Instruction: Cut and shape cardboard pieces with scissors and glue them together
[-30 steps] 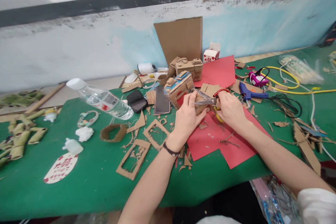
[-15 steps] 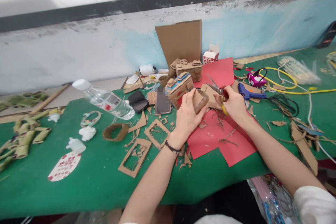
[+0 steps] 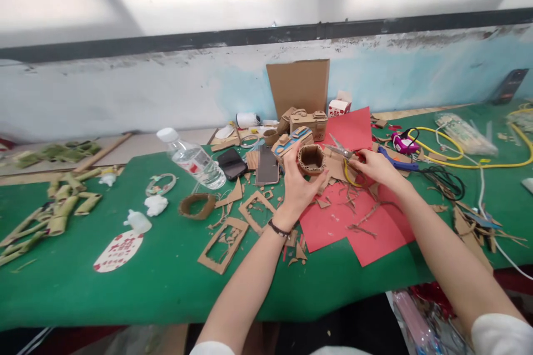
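My left hand [image 3: 296, 186] is closed round a short corrugated cardboard ring [image 3: 311, 159], held up with its open end toward me. To its right, my right hand [image 3: 373, 167] grips a pair of scissors [image 3: 342, 151] with red and yellow handles, blades pointing left and resting on cardboard scraps. Both hands hover over sheets of red paper [image 3: 353, 222] on the green table [image 3: 145, 283]. Cardboard model cameras [image 3: 308, 122] stand just behind the hands.
A water bottle [image 3: 192, 158] lies left of centre beside a dark wallet [image 3: 232, 163] and a phone [image 3: 267, 166]. Cardboard frames [image 3: 222, 244] and a loose ring [image 3: 197, 206] litter the cloth. A blue glue gun [image 3: 400, 162], yellow cable [image 3: 470, 150] and black wires lie right. Bamboo pieces [image 3: 54, 211] sit far left.
The scissors left the cardboard ring and went down to the right onto the table. My left hand turned the ring so its opening faces me. The camera tilted up.
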Demonstrator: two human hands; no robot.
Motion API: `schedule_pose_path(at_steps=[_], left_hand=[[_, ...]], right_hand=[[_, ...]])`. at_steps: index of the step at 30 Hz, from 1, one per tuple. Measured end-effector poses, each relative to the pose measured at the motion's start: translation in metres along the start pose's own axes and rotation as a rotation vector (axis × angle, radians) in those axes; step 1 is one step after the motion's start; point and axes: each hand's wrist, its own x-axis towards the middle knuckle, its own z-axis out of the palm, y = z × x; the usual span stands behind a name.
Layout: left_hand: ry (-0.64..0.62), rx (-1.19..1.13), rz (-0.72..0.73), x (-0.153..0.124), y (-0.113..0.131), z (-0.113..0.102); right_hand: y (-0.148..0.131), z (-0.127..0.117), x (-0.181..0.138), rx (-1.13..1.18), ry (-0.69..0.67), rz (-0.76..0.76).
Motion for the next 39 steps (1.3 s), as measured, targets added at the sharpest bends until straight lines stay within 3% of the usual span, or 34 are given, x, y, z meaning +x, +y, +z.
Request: schedule_pose_path(at_steps=[3,6,9,12,15,19,22,30,39], left_hand=[[0.052,0.009,0.035,0.003,0.001,-0.001],[0.049,0.000,0.050,0.004,0.000,-0.002],[-0.017,-0.039,0.046,0.001,0.000,0.000],[-0.070,-0.090,0.052,-0.001,0.000,0.000],[-0.069,-0.073,0.129,0.001,-0.002,-0.001],[-0.053,0.041,0.291,0.005,-0.003,-0.004],[-0.062,0.111,0.342,0.005,-0.002,-0.004],[-0.115,0.170,0.328,0.000,0.001,0.005],[-0.117,0.140,0.311,-0.001,0.002,0.004]], right_hand=[[-0.014,-0.012,-0.003,-0.221,-0.002,0.085],[-0.039,-0.027,-0.008,-0.248,0.158,0.091],[-0.067,-0.037,-0.012,0.168,0.298,-0.173],[-0.087,-0.025,-0.014,0.703,0.140,-0.539],[-0.092,0.007,-0.015,0.901,0.016,-0.687],[-0.088,0.051,-0.021,0.981,0.075,-0.619],[-0.093,0.064,-0.031,1.040,0.151,-0.560],[-0.116,0.050,-0.044,1.119,0.239,-0.430],[-0.118,0.042,-0.046,1.125,0.231,-0.437]])
